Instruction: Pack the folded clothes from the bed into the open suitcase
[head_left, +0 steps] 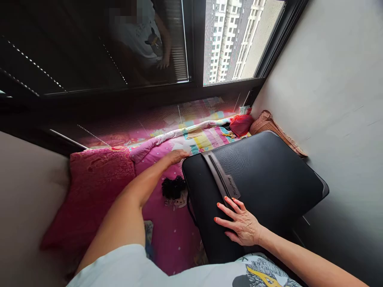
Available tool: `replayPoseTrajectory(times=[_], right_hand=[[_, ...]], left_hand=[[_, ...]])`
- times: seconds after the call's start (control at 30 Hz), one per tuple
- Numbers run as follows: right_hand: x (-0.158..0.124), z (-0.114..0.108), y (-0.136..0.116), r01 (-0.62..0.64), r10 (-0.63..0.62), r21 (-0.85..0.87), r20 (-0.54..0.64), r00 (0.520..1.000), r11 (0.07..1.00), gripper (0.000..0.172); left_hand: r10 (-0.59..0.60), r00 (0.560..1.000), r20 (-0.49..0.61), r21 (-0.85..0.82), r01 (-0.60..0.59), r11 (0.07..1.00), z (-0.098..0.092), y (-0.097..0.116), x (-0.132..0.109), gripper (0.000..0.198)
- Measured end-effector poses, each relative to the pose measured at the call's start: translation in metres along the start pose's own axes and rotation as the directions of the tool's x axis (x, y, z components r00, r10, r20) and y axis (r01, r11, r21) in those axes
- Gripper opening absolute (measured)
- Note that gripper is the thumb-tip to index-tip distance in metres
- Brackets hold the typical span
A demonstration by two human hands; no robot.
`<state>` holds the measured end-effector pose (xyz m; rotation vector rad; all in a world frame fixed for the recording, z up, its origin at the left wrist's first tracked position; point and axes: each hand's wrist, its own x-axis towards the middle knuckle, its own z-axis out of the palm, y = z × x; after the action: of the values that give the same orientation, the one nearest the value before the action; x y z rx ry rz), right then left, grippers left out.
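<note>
A large black suitcase (263,175) with a grey strap lies flat on a pink quilt (170,227) beside the window. My right hand (239,223) rests flat on the near part of its lid, fingers spread. My left hand (176,156) reaches forward to the suitcase's far left corner and touches the quilt there; its fingers are partly hidden, so I cannot tell whether they grip anything.
A red pillow (92,187) lies to the left. A black hair tie or scrunchie (173,186) sits on the quilt by the suitcase. A red bag (241,123) and a folded brown cloth (269,123) are at the far corner. A grey wall stands to the right, with dark window glass ahead.
</note>
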<state>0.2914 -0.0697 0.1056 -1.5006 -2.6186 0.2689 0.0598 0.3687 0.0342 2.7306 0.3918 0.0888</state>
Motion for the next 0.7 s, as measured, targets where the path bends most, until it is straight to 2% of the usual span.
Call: replayPoseTrajectory(times=[0.1, 0.2, 0.3, 0.47, 0.6, 0.7], right_hand=[[0.001, 0.000, 0.000, 0.003, -0.003, 0.015, -0.006, 1.000, 1.000, 0.070], [0.001, 0.000, 0.000, -0.011, 0.011, 0.023, -0.016, 1.000, 1.000, 0.069], [0.001, 0.001, 0.001, -0.003, 0.004, 0.014, -0.032, 0.999, 1.000, 0.067], [0.001, 0.002, 0.006, 0.033, -0.034, -0.020, -0.056, 0.998, 0.999, 0.061], [0.002, -0.001, 0.010, 0.046, -0.050, -0.064, -0.067, 0.996, 0.997, 0.056], [0.002, -0.004, 0.011, 0.071, -0.078, -0.090, -0.077, 0.994, 0.993, 0.052]], left_hand=[[-0.063, 0.996, 0.059, -0.002, 0.063, 0.998, 0.004, 0.017, -0.047, 0.043], [-0.129, 0.990, 0.062, 0.021, 0.128, 0.992, 0.025, 0.057, -0.086, 0.037], [-0.199, 0.979, 0.035, 0.033, 0.198, 0.980, 0.061, 0.114, -0.113, 0.030], [-0.331, 0.941, -0.071, -0.016, 0.331, 0.943, 0.117, 0.222, -0.147, 0.033], [-0.422, 0.906, -0.034, -0.049, 0.421, 0.906, 0.142, 0.302, -0.168, 0.027], [-0.502, 0.865, -0.014, -0.044, 0.501, 0.865, 0.153, 0.352, -0.180, 0.024]])
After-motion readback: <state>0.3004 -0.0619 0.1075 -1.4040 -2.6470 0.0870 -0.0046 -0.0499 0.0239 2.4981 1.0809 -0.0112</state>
